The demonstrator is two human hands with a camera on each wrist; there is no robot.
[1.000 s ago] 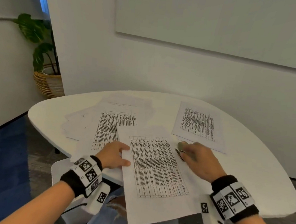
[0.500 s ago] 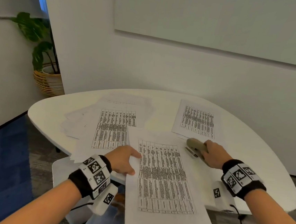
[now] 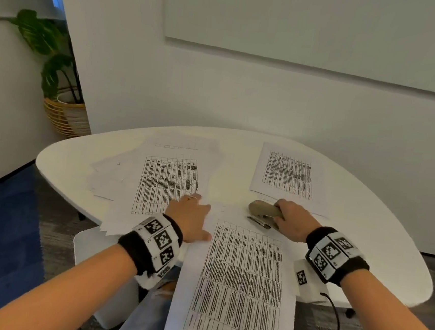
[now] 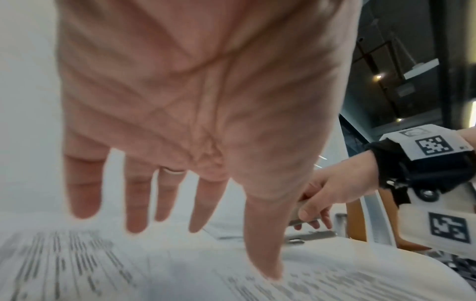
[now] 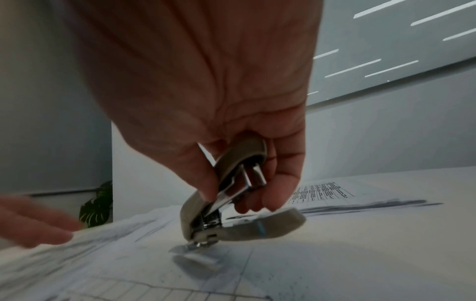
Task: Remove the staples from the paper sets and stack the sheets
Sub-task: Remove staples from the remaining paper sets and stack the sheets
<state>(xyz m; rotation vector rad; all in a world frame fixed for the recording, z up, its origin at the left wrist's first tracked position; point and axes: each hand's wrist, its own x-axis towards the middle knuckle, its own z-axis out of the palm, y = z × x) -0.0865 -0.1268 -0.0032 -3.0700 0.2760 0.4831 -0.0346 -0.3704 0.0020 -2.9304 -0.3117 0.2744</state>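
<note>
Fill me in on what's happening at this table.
A person is working through printed paper sets at a white table. The right hand grips a beige staple remover, its tip down at the top edge of the nearest paper set. The left hand lies flat, fingers spread, steadying that set's left side. A loose pile of sheets lies to the left, another set farther back.
</note>
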